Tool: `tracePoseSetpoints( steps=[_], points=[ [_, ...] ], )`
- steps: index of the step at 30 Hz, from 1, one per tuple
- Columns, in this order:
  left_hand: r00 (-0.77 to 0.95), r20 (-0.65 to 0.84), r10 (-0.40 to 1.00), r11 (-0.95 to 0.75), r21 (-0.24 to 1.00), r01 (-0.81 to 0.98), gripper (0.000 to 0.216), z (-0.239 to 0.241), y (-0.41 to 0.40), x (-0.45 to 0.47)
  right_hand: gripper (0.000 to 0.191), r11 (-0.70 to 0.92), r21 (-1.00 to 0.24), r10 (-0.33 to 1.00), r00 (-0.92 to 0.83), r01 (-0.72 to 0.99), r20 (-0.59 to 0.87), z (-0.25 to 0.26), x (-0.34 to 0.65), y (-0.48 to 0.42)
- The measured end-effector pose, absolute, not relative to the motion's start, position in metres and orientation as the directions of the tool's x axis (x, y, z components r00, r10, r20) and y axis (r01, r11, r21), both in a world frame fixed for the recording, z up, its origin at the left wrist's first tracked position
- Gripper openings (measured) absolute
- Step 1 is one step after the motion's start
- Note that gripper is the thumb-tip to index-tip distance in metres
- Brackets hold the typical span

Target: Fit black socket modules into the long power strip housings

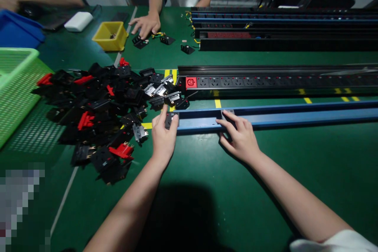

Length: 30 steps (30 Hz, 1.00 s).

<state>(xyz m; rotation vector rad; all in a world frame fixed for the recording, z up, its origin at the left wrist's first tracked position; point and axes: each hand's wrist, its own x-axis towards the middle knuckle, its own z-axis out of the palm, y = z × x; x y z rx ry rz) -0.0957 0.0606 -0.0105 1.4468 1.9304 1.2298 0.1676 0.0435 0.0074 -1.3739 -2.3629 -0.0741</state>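
Observation:
My left hand (pixel 164 138) pinches a black socket module (pixel 172 120) between thumb and fingers at the left end of a long blue metal channel (pixel 197 119). Further right along the channel, my right hand (pixel 240 138) has its fingers bent over a second dark socket module (pixel 228 114), mostly hidden beneath them. Its thumb lies near the channel's front edge. To the left of my left hand spreads a heap of loose socket modules (pixel 103 104), mostly black with several red ones.
Behind the channel lies a black power strip (pixel 251 82) with a red socket (pixel 191 82). More long strips (pixel 283 43) lie at the back. A co-worker's hand (pixel 146 25) touches small black brackets (pixel 139 42) near a yellow bin (pixel 110 37). A green basket (pixel 20 86) stands left.

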Motion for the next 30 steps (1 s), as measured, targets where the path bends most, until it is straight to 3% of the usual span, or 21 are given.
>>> tracePoseSetpoints(
  steps=[8, 13, 24, 30],
  points=[
    [-0.177, 0.229, 0.957, -0.075, 0.786, 0.613, 0.060, -0.009, 0.059, -0.087, 0.047, 0.513, -0.145, 0.818, -0.431, 0.846, 0.382, 0.008, 0.167, 0.044],
    [-0.215, 0.270, 0.939, -0.048, 0.719, 0.693, 0.055, -0.005, 0.060, -0.088, 0.047, 0.512, -0.138, 0.818, -0.433, 0.847, 0.378, 0.008, 0.167, 0.044],
    [-0.228, 0.157, 0.961, -0.024, 0.868, 0.496, 0.058, -0.006, 0.059, -0.087, 0.049, 0.512, -0.139, 0.819, -0.432, 0.848, 0.378, 0.008, 0.167, 0.043],
    [-0.144, 0.229, 0.963, -0.141, 0.880, 0.454, 0.034, -0.003, 0.056, -0.082, 0.059, 0.523, -0.178, 0.813, -0.425, 0.834, 0.397, 0.007, 0.168, 0.044]
  ],
)
